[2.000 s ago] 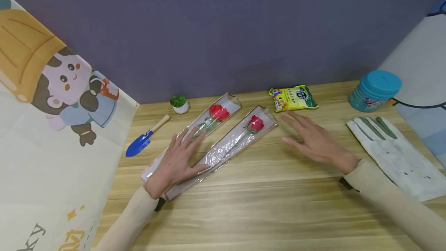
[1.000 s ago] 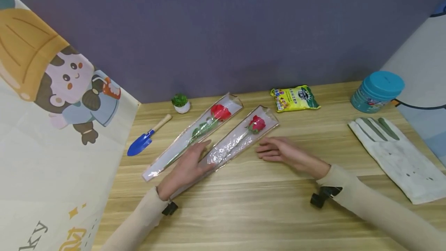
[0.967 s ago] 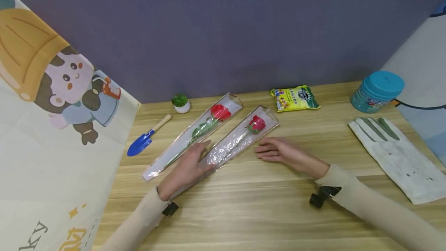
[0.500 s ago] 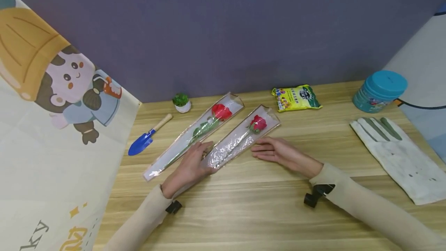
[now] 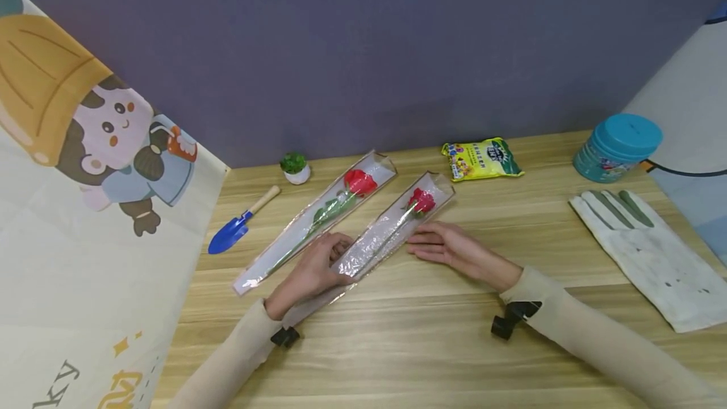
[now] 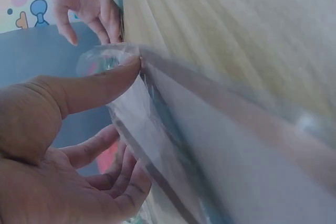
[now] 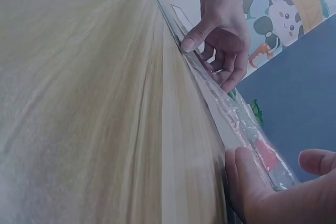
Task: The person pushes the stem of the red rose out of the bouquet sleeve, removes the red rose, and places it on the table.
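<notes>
Two single red roses in clear sleeves lie slantwise on the wooden table in the head view. My left hand grips the nearer wrapped rose around its lower half, thumb on the near edge and fingers curled at the far edge. In the left wrist view, the thumb presses the sleeve's edge. My right hand is beside the flower end, fingers nearly straight, fingertips right at the sleeve's near edge. The right wrist view shows those fingers low along the sleeve. The other wrapped rose lies to the left, behind my left hand.
A blue trowel with a wooden handle and a small potted plant are at the left. A yellow-green packet lies at the back. To the right are a teal lidded tub and whitish gloves.
My left hand went from spread flat over both sleeves to gripping the nearer wrapped rose, which has tilted slightly. My right hand came left and nearer, from beside the packet to the sleeve's edge.
</notes>
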Demonstrator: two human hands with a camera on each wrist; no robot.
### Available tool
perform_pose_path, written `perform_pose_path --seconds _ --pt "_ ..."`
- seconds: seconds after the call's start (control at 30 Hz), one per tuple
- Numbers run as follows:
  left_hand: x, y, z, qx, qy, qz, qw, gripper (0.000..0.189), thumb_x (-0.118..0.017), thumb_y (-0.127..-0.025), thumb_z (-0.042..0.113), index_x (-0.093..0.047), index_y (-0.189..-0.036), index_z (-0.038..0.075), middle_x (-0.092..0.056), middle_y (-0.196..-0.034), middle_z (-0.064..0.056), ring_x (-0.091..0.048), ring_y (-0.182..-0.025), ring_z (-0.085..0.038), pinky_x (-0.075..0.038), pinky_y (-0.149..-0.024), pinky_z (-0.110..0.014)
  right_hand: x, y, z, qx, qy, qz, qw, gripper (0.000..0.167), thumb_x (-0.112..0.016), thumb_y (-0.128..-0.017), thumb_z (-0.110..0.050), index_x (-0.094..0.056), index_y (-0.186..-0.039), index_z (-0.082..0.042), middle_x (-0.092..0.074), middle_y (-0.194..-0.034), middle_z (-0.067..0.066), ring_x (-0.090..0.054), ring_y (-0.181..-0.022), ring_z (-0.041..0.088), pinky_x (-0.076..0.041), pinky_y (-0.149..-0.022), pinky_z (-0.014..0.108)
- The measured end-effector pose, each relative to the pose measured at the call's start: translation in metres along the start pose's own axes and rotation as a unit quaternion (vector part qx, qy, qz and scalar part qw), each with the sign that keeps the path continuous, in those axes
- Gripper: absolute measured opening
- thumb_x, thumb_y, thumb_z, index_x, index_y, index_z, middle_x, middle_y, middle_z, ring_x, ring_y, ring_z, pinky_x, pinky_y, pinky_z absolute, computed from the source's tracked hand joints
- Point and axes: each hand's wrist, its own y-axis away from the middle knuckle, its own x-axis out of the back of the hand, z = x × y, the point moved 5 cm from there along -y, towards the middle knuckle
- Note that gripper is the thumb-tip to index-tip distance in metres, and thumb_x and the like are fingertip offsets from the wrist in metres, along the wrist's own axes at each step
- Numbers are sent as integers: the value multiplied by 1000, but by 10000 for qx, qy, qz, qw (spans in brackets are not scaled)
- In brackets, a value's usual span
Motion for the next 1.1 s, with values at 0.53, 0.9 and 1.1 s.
perform_pose_path --seconds 0.53,0.9,1.1 --pt "-17 3 9 -537 1194 -510 9901 72 -88 -75 -3 -55 -138 12 -71 -106 -10 -66 -84 -11 -60 -78 -23 -9 3 0 510 105 683 9963 33 -57 -104 -4 -37 -131 -3 -64 -121 12 -73 -102 15 -59 -103 31" --pt "-27 3 29 -846 2177 -968 9675 77 -79 -82 -8 -50 -148 17 -72 -125 -17 -75 -100 -23 -63 -89 -30 -11 7 -7 1416 318 1237 9816 41 -61 -102 -1 -34 -134 -4 -74 -117 8 -75 -92 8 -64 -91 27" --pt "-32 2 37 -992 2353 -1085 9607 77 -78 -82 -9 -51 -149 19 -69 -129 -13 -71 -110 -25 -62 -94 -29 -10 7 -9 1333 465 1413 9798 47 -66 -101 -10 -39 -138 -3 -70 -132 18 -75 -93 7 -64 -91 27"
